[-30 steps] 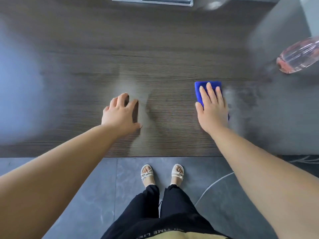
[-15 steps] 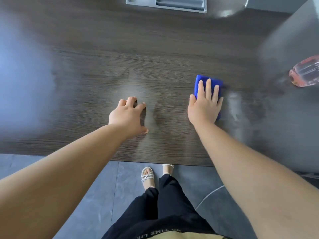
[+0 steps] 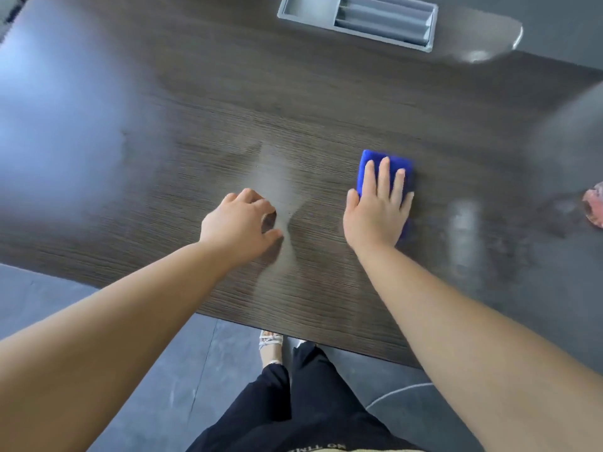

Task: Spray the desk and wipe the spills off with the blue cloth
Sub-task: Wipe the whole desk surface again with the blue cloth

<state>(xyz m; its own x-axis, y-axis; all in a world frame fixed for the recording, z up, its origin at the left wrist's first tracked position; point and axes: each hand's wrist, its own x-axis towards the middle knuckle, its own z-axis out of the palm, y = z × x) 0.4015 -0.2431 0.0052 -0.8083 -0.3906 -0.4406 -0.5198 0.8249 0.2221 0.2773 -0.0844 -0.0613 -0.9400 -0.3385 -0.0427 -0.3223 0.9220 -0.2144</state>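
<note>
My right hand [image 3: 378,210] lies flat on the folded blue cloth [image 3: 390,159], pressing it onto the dark wood-grain desk [image 3: 195,109]. Only the cloth's far edge and right side show past my fingers. My left hand [image 3: 239,223] rests on the desk to the left of the cloth, fingers curled, with nothing in it. A wet, smeared patch [image 3: 489,236] covers the desk to the right of the cloth. At the right frame edge lies the base of the clear spray bottle [image 3: 594,205] with pink liquid, mostly cut off.
A grey recessed cable tray [image 3: 357,19] is set into the desk's far side. The desk's near edge runs diagonally just in front of my legs, above a grey tiled floor [image 3: 81,298]. A pale cable [image 3: 401,391] lies on the floor at the right.
My right hand has slid the blue cloth leftward, away from the wet patch and the bottle. The view has shifted left, so the bottle is nearly out of frame. My left hand stays planted.
</note>
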